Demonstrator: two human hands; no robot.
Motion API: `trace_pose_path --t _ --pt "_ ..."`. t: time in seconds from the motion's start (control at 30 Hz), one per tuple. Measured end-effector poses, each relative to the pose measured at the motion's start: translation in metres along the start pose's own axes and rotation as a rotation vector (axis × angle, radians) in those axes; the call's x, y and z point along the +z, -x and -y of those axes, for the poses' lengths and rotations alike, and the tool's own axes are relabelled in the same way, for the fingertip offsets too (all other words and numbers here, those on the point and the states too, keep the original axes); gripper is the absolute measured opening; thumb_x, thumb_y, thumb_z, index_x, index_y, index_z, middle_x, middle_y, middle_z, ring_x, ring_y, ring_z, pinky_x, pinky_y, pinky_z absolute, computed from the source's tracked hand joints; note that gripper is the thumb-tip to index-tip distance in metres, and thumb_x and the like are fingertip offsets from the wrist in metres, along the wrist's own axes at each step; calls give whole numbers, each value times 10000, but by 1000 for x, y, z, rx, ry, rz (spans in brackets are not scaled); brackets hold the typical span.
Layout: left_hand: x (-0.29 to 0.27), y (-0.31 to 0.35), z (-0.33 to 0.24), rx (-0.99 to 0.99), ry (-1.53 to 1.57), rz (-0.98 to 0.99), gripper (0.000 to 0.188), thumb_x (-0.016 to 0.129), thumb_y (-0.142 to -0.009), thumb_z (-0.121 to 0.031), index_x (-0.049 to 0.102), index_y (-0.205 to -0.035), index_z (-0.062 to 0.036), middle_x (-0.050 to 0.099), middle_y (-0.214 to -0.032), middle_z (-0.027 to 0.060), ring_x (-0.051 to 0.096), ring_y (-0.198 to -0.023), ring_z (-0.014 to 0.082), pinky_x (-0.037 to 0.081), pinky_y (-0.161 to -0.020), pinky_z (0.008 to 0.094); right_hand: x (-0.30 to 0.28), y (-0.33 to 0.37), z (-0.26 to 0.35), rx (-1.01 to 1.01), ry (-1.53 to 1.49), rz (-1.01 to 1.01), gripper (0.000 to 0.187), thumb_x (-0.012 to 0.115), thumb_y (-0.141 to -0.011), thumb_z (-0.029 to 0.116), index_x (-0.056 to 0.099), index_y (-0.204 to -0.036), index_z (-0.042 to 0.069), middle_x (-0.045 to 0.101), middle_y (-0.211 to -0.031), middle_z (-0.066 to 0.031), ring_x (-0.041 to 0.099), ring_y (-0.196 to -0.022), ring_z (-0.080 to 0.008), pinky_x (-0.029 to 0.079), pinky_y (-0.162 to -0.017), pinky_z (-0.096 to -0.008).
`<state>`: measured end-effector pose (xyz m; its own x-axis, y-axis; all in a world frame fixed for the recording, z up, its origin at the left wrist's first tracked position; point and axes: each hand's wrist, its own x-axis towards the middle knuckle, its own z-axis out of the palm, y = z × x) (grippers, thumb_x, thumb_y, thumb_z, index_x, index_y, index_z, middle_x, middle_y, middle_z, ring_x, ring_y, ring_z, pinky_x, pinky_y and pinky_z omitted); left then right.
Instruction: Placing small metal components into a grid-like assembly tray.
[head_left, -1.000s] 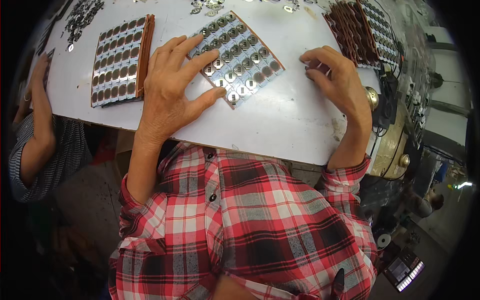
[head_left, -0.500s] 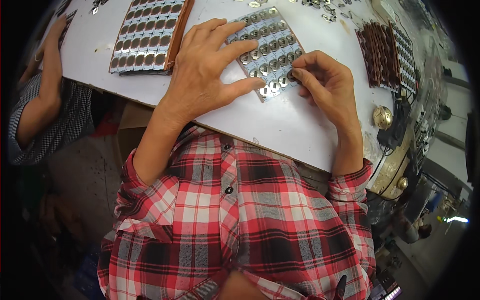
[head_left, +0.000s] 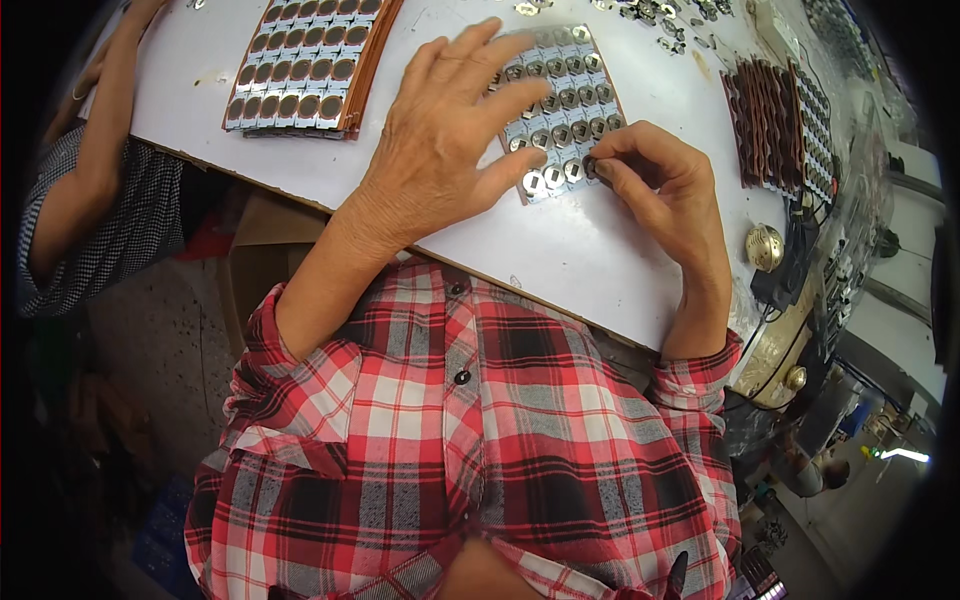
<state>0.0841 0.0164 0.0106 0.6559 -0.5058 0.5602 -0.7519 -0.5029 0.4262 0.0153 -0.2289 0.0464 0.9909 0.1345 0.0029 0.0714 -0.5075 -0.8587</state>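
A light-coloured panel of small circuit boards [head_left: 543, 197] lies on the table, set with rows of round metal clips [head_left: 570, 99]. Over its left side my left hand [head_left: 440, 140] is spread, fingers apart and slightly blurred, with the thumb beside the near row. At the panel's near right corner, my right hand [head_left: 665, 185] pinches a small round metal clip [head_left: 591, 167] between thumb and forefinger. The fingertips partly cover that clip. Whether it is seated on the board I cannot tell.
A stack of panels with dark round pads [head_left: 300, 68] stands at the left. More panels [head_left: 765, 130] stand on edge at the right, near a round metal knob [head_left: 765, 248]. Loose metal pieces [head_left: 672, 22] lie at the far side. Another person's arm [head_left: 110, 115] rests at the far left.
My left hand has shifted right with its fingers spread wider and slightly raised over the panel. My right hand keeps its pinch at the near right corner. The whole view has shifted slightly.
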Motion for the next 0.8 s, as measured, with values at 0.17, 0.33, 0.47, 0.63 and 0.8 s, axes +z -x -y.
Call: trace_pose_path --t 0.17,0.33,0.47,0.63,0.8 --pt "-1 0 -7 63 44 133 595 903 -697 -350 722 -1224 -142 626 -1409 115 515 -1388 339 351 -1178 543 4 -1 2 65 27 -28 104 698 -917 -38 715 -1018 -17 678 -870 19 578 -760 -34 469 -683 -188" --pt "1 -3 -10 47 45 134 636 914 -668 -374 719 -1227 -140 631 -1401 113 504 -1397 343 340 -1182 549 2 0 3 25 82 -36 84 699 -909 -46 716 -988 -23 659 -865 6 572 -773 -36 461 -688 -192" --pt "0 -5 -11 33 50 148 642 914 -664 -365 716 -1230 -137 617 -1420 112 484 -1415 338 325 -1192 544 -4 -2 3 4 75 31 84 696 -913 -45 718 -992 -28 657 -893 -3 576 -810 -36 459 -717 -189" --pt "-4 -2 -11 31 35 161 618 900 -673 -350 715 -1219 -127 610 -1422 119 474 -1414 348 320 -1192 545 -10 -6 2 167 -109 105 132 703 -942 10 722 -1071 -8 669 -911 14 581 -820 -46 463 -716 -194" --pt "-10 -1 -12 36 19 130 584 901 -649 -381 734 -1135 -104 645 -1304 130 557 -1265 352 297 -1174 615 -33 -46 -7 -48 354 -221 256 700 -900 70 725 -1149 14 717 -984 -51 633 -831 -106 513 -732 -263"
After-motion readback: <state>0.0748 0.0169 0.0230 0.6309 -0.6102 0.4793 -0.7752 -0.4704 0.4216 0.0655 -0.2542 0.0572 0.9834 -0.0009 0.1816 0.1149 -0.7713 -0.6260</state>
